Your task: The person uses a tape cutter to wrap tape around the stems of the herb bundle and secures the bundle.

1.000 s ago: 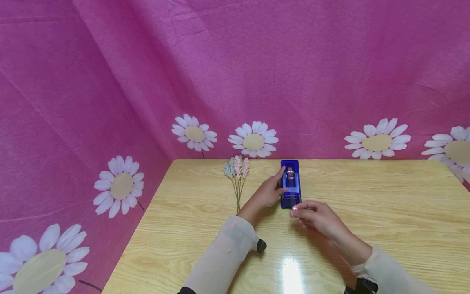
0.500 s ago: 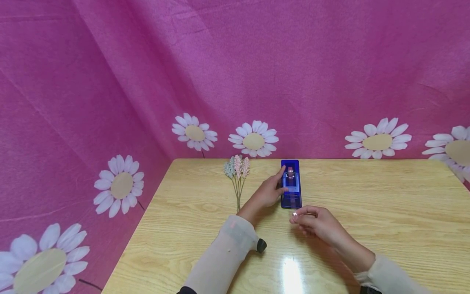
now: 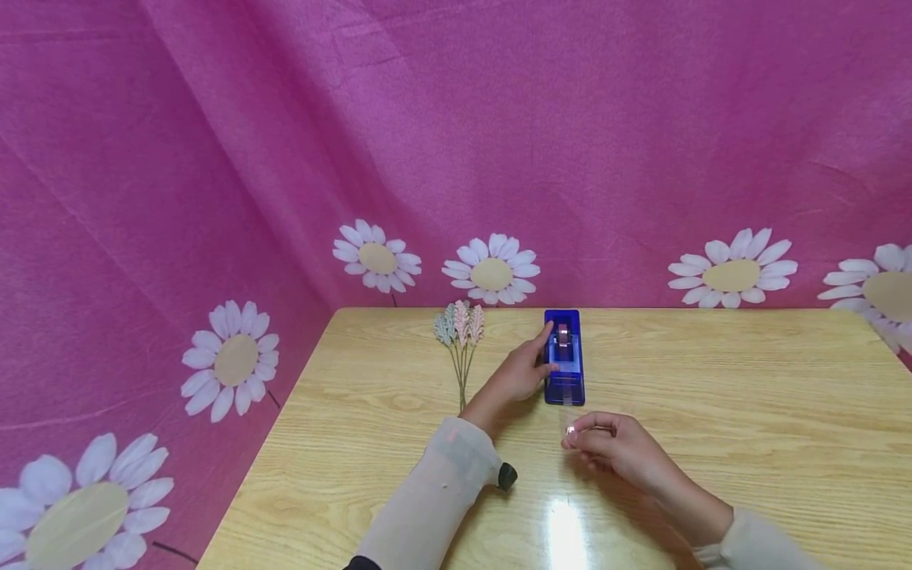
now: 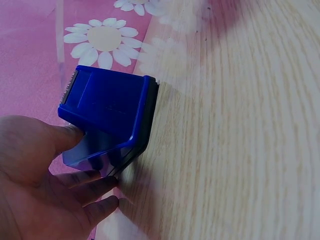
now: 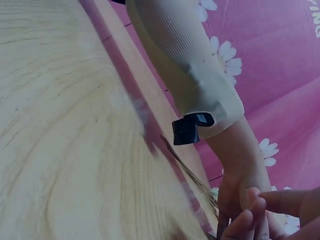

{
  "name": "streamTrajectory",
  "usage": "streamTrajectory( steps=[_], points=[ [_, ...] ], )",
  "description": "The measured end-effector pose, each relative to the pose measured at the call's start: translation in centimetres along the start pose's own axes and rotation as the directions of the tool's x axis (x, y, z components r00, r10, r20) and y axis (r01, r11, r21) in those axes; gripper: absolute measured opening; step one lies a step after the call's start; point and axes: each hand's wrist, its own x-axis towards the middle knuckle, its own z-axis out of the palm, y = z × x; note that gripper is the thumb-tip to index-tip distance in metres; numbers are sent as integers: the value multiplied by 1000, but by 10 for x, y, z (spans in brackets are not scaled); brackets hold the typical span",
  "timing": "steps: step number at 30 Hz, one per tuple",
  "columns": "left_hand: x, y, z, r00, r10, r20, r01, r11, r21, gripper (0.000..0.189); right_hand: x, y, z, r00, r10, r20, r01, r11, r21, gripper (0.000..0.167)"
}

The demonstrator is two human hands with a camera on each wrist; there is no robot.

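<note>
- The blue rectangular plastic tape dispenser (image 3: 565, 360) lies close to the far edge of the pale wood-grain table (image 3: 755, 380), left of that edge's middle, its long side running toward the near edge.
- The bare left hand (image 3: 522, 372) holds the dispenser at its left side, the thumb set below the grey toothed cutter (image 4: 70, 87) and other fingers touching low down.
- The bare right hand (image 3: 617, 448) is narrowed to a pinch, thumb against forefinger, on the end of a clear strip of tape (image 4: 60, 45), just off the dispenser's near end.
- Done so far, judging by this: the strip is drawn out past the cutter and spans a visible gap toward the right hand.
- Not yet done: the strip looks uncut, running from the cutter as one piece.
- The thin-stemmed flowers with pink and grey-green heads (image 3: 461, 324) lie toward the far left corner, heads near the far edge, apart from the dispenser; neither hand holds them and no tape shows on them.
</note>
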Motion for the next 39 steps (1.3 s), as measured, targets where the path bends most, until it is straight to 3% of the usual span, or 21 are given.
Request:
streamTrajectory(
  steps=[15,25,32,39],
  points=[
    [-2,1,2,1000,-15,-7,15,1000,-23,72,-1,13,2,1000,20,9,-21,995,100,8],
    [-2,0,1,1000,-18,-8,17,999,-43,71,1,19,1,999,26,20,-28,991,132,10],
    [-5,-1,-7,1000,-11,-10,11,998,-66,73,1,18,1,1000,13,27,-16,993,116,11],
    [-13,-2,-15,999,-51,-16,49,993,-103,75,1,17,1,999,7,39,-11,993,119,8]
  ],
)
